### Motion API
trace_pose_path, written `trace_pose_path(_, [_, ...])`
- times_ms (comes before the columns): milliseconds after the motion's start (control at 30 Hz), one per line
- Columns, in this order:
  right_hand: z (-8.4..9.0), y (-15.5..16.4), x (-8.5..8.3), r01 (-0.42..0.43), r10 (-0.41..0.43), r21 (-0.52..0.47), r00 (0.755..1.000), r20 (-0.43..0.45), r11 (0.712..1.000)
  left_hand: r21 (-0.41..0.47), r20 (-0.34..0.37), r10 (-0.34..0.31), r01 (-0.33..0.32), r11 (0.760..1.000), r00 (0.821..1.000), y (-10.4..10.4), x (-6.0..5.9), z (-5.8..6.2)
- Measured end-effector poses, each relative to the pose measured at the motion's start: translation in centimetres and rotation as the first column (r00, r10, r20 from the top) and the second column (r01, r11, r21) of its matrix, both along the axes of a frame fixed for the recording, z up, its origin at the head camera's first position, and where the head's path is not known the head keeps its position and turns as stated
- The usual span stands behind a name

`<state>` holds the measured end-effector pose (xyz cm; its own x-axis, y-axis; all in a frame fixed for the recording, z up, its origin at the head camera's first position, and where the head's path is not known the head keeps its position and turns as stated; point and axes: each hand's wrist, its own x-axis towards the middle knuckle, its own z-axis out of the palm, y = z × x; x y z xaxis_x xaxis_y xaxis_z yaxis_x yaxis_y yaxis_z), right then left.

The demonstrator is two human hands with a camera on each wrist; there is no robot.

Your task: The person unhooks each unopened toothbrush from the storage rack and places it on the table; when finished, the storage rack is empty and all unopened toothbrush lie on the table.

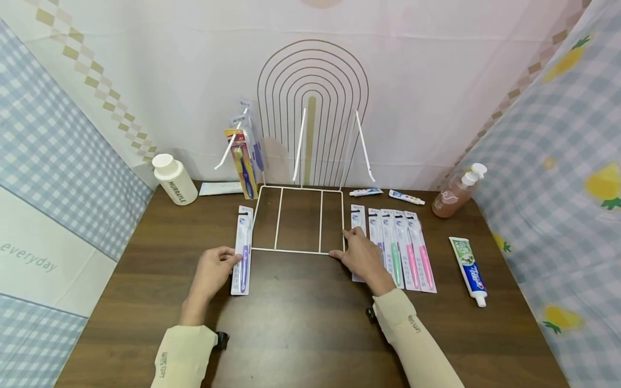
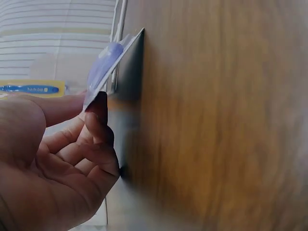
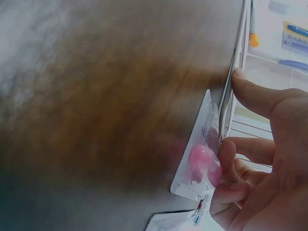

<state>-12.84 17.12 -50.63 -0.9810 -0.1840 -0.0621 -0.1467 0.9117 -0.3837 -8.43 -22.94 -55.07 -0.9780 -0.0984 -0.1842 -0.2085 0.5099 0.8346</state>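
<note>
A white wire rack has its base flat on the brown table and its upright prongs at the back. My left hand pinches the left edge of a packaged purple toothbrush lying left of the rack. The left wrist view shows that pack lifted at one edge between thumb and fingertips. My right hand grips the rack's front right corner. In the right wrist view the rack wire runs between thumb and curled fingers, over a toothbrush pack with a pink bubble.
Several toothbrush packs lie in a row right of the rack, beside a toothpaste tube. Two small tubes and a pump bottle stand behind them. A white bottle stands back left. More toothbrush packs hang on the rack.
</note>
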Motion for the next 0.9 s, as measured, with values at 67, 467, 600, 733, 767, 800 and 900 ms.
trace_pose_path(67, [-0.8, 0.3, -0.4, -0.009, 0.009, 0.001, 1.000, -0.018, 1.000, -0.030, 0.000, -0.002, 0.002, 1.000, 1.000, -1.0, -0.6, -1.3])
trace_pose_path(467, [-1.0, 0.4, -0.9, 0.008, -0.008, -0.014, 1.000, -0.004, 1.000, -0.113, 0.025, 0.043, -0.039, 0.993, 0.999, -2.3, -1.0, -1.9])
trace_pose_path(600, [-3.4, 1.1, -1.9, 0.008, -0.008, -0.006, 0.999, -0.032, 1.000, -0.111, 0.024, 0.055, -0.052, 0.992, 0.998, -2.4, -0.8, -1.9])
trace_pose_path(733, [-3.6, 1.0, -1.8, 0.027, -0.027, -0.008, 1.000, -0.011, 1.000, -0.119, 0.010, 0.054, -0.053, 0.991, 0.998, -2.6, -0.6, -2.2])
trace_pose_path(767, [-3.4, 1.0, -1.8, 0.030, -0.030, -0.008, 1.000, -0.001, 1.000, -0.124, 0.004, 0.053, -0.052, 0.991, 0.999, -2.6, -0.5, -2.3])
trace_pose_path(800, [-3.4, 0.9, -1.7, 0.033, -0.033, -0.010, 0.999, -0.001, 0.999, -0.130, -0.003, 0.050, -0.050, 0.990, 0.999, -2.7, -0.5, -2.4])
trace_pose_path(900, [-2.8, 0.7, -1.4, 0.035, -0.035, -0.006, 0.999, 0.011, 0.999, -0.138, -0.015, 0.055, -0.057, 0.989, 0.998, -2.8, -0.4, -2.6])
